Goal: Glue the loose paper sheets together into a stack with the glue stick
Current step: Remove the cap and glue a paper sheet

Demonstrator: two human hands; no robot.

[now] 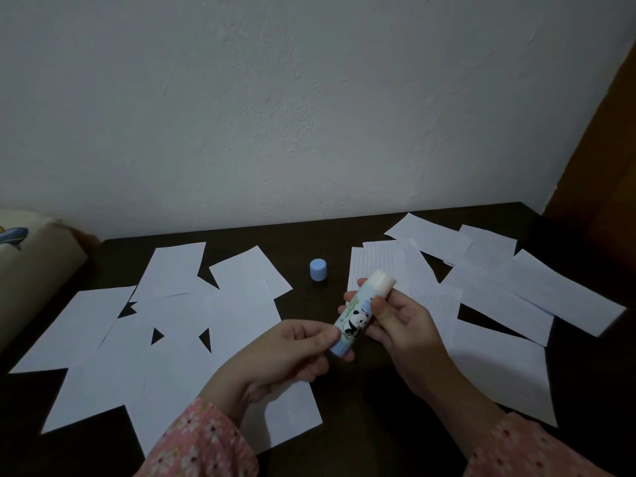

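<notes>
The glue stick is held tilted above the dark surface, between two spreads of paper, its white glue end up and away from the person and its blue base toward them. The right hand wraps the upper barrel, thumb laid along the panda label, fingers curled behind it. The left hand pinches the blue twist base between thumb and fingers. So both grips are closed on the same tube, one at each end.

It looks a light, rigid plastic tube, smooth enough to slip if held loosely; the glue tip is soft and will smear or break if pressed hard, so the barrel's middle is the place to hold it, well away from the tip.

Its blue cap stands apart on the surface, beyond the hands. Plain loose sheets lie overlapping to the left, and lined sheets to the right. They are thin and floppy, likely to slide on the surface, and probably need a steadying hand while glue goes on. No glued stack shows yet.
</notes>
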